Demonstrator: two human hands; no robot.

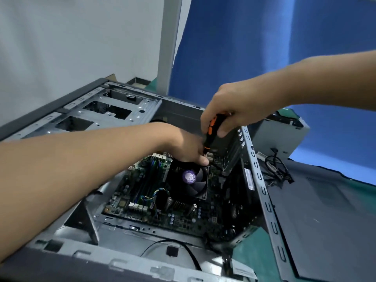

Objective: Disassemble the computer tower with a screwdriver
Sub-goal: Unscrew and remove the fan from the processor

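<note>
1. At the centre of the view, the computer tower (264,200) lies on its side with its interior open to the camera, resting on a green work surface (252,255).
2. Inside the tower, the motherboard (183,216) lies flat on the chassis floor. A black cooling fan (195,184) with a purple round label sits on it near the middle.
3. The screwdriver (209,135), with a black and orange handle, stands nearly upright above the far corner of the fan, tip pointing down into the case.
4. The right hand (230,106) reaches in from the right, and its fingers and thumb are wrapped round the top of the screwdriver handle.
5. The left hand (187,147) reaches in from the left, with its fingers curled down at the fan's far edge, right beside the lower end of the screwdriver. Whether they pinch the shaft or only rest against it cannot be told.
6. At the tower's far left end, an empty metal drive cage (114,112) shows rectangular openings.
7. To the right of the tower, a dark grey side panel (325,220) lies flat. Beyond it lie loose black cables (276,167) and a grey metal box (280,137).
8. A blue backdrop (264,47) hangs behind the work area.
</note>
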